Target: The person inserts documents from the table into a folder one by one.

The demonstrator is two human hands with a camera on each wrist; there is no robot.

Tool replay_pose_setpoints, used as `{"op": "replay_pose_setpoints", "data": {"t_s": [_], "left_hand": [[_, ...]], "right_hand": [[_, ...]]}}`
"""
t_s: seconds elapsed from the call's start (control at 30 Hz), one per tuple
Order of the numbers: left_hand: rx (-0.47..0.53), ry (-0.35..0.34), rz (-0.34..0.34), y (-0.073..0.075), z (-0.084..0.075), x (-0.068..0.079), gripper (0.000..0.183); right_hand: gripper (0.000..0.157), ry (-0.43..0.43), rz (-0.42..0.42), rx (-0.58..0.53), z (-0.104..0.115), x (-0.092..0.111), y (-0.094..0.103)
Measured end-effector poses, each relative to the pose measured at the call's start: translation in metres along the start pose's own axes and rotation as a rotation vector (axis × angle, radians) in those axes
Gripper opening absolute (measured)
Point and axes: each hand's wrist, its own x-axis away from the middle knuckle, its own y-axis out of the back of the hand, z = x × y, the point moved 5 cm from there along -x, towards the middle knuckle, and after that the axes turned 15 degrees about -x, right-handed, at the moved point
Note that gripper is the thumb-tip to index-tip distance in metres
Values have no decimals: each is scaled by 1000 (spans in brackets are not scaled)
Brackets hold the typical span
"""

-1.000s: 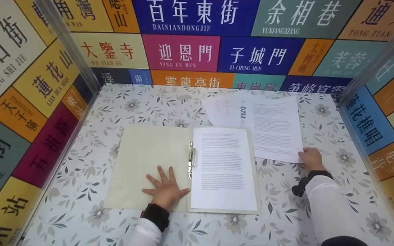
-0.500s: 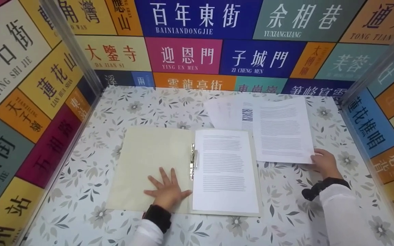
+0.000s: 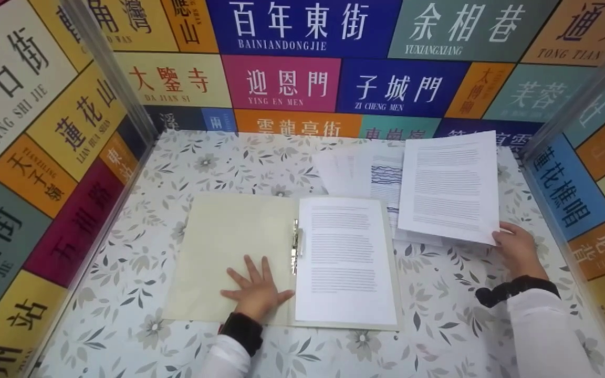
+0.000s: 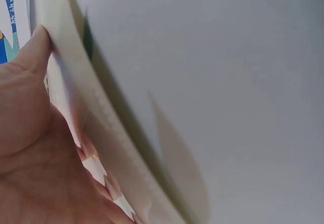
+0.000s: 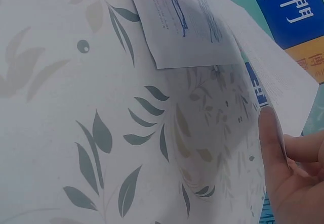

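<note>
A cream file folder (image 3: 223, 236) lies opened flat on the table, with a metal clip (image 3: 296, 245) at its fold. Printed sheets (image 3: 344, 304) rest on its right side. My left hand (image 3: 258, 299) is spread on the folder's left cover, fingers straight and apart; the left wrist view has the palm (image 4: 30, 133) against the cover. Off to the right, my right hand (image 3: 520, 247) pinches the lower right corner of a printed page (image 3: 449, 189), which is raised and tilted. In the right wrist view, thumb and fingers (image 5: 273, 138) grip its edge.
Behind the raised page lie more papers (image 3: 344, 168), one with wavy blue pen lines (image 3: 386, 176). A floral cloth (image 3: 155, 336) covers the table. Walls of coloured sign panels (image 3: 281, 84) close it in at the back and both sides.
My right hand has moved right and lifted the printed page off the papers, uncovering blue pen marks on a sheet beneath. The left hand stays in place on the folder.
</note>
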Motion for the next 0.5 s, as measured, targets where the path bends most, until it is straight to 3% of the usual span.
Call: {"op": "replay_pose_setpoints", "data": {"t_s": [0.07,0.3,0.5], "left_hand": [[8,-8,-5,-1,-1,0,112],[4,-6,-3,1,-1,1,112],[-5,-9,-2,2,0,2,112]], "right_hand": [[63,-15,0,-38,0,4,4],[64,55,38,-127,3,25,-1],[64,52,79,-66,2,44,-18]]}}
